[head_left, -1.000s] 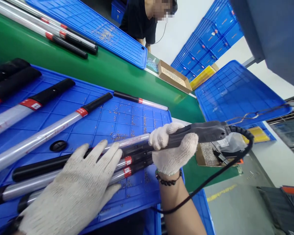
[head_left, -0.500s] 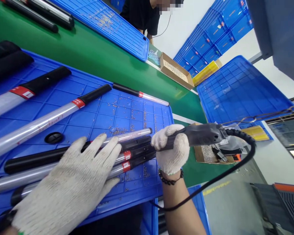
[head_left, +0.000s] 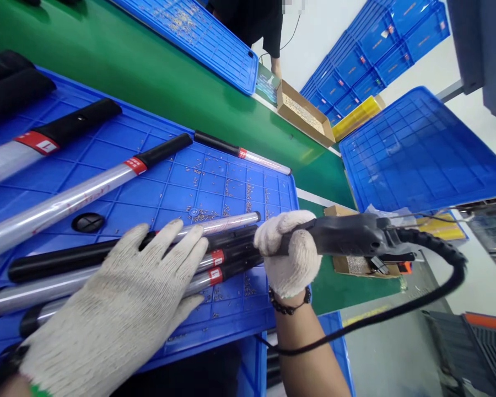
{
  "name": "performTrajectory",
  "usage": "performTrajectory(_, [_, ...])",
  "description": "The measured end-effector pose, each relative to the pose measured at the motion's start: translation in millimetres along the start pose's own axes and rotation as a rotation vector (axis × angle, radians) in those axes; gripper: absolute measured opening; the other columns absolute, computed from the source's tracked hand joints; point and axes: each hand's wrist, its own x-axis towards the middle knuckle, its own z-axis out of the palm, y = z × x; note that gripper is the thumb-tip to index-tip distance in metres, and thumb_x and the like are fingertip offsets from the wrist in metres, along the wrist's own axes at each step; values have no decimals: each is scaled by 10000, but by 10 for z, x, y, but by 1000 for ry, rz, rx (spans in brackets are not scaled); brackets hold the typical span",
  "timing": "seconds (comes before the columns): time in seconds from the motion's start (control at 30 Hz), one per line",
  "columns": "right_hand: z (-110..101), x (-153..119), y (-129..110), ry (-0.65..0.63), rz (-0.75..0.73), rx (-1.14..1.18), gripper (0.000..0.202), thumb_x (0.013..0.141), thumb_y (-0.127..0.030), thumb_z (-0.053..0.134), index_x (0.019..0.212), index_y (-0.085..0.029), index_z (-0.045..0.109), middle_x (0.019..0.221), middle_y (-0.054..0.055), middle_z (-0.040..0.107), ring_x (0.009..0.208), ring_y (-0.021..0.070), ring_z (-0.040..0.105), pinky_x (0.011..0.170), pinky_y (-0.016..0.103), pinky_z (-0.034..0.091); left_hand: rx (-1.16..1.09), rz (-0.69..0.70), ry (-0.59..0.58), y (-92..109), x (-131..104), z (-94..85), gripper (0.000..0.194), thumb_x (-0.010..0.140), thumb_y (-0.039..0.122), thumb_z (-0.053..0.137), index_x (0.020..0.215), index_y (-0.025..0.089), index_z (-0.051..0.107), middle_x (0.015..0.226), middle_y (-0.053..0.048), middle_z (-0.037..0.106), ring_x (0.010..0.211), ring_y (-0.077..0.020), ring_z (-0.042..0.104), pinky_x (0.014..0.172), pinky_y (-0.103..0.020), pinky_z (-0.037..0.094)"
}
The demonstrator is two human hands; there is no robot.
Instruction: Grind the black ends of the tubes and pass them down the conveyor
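Observation:
My right hand (head_left: pixel 291 251), in a white knit glove, is closed around a black corded electric screwdriver (head_left: pixel 343 234); its working end is hidden behind the fist. Left of it, my left hand (head_left: pixel 124 303), also gloved, lies flat with fingers spread across several tubes in clear plastic with black ends and red labels (head_left: pixel 216 267). The tubes rest side by side on a blue plastic lid (head_left: pixel 165 184), their far ends reaching the right fist. Small screws (head_left: pixel 202 214) are scattered over the lid.
More wrapped tubes (head_left: pixel 62 198) lie at the lid's left, and a thin one (head_left: pixel 248 154) lies along its far edge. Cardboard boxes of screws (head_left: pixel 306 116) stand on the green table (head_left: pixel 190 99). A co-worker (head_left: pixel 252 22) stands beyond. The screwdriver's cable (head_left: pixel 355 325) loops at right.
The screwdriver's rear end and cable have swung slightly right, with the grip unchanged. My left hand stays on the tubes. The whole view has shifted slightly.

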Motion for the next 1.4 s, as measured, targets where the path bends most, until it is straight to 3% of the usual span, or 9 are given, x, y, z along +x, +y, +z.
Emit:
performTrajectory(0.1, [16,-30,-1,-41,-46,14,285,1035,-466,849,923,-269,676,597,-78,529,469,137,483,503,281,497,96,17,-77,5,-3,9,589,1005,518,713,1478,166,718,1550,-226,678,1438,-535,562,1194,-780,427])
performTrajectory(0.3, [19,-20,1,-43,-27,-24,329,1004,-505,867,903,-281,648,592,-80,523,460,150,485,485,299,486,159,39,-87,12,29,-25,472,1001,492,706,1357,191,783,1501,-221,690,1310,-501,612,1082,-743,486])
performTrajectory(0.43, [17,7,-53,-5,-19,0,313,1019,-498,829,905,-279,636,574,-90,495,438,144,454,476,294,475,156,28,-64,18,57,-45,515,939,501,774,1352,193,784,1467,-218,698,1299,-503,610,1063,-734,493])
performTrajectory(0.63, [-27,-169,-214,1,-53,101,180,1065,-404,794,964,-263,744,599,-76,511,480,129,457,533,268,503,170,43,-82,40,92,-103,416,935,448,770,1282,218,781,1400,-191,703,1206,-467,626,985,-707,511])
performTrajectory(0.9, [-57,-252,-127,-9,14,106,211,1072,-425,796,948,-270,723,588,-80,503,479,135,461,538,272,502,197,48,-94,37,94,-108,415,947,472,763,1282,227,768,1391,-200,702,1209,-471,621,980,-698,510])
performTrajectory(1.07, [-58,-241,-127,-22,5,89,212,1076,-418,788,945,-265,720,588,-78,503,479,136,467,531,273,506,195,58,-99,36,66,-79,481,967,497,737,1337,190,755,1476,-228,660,1286,-501,602,1032,-731,491])
performTrajectory(1.27, [-49,-255,-132,15,-21,65,202,1070,-416,804,963,-260,731,606,-72,524,495,138,481,539,279,511,170,26,-113,28,56,-76,476,961,510,748,1322,201,755,1408,-212,682,1278,-501,612,1048,-738,487])
performTrajectory(1.4, [-45,-246,-129,-8,-3,38,254,1074,-433,801,926,-263,684,600,-80,519,479,140,479,530,284,510,155,29,-106,18,50,-55,500,969,496,748,1365,191,745,1498,-222,658,1340,-515,596,1103,-751,470])
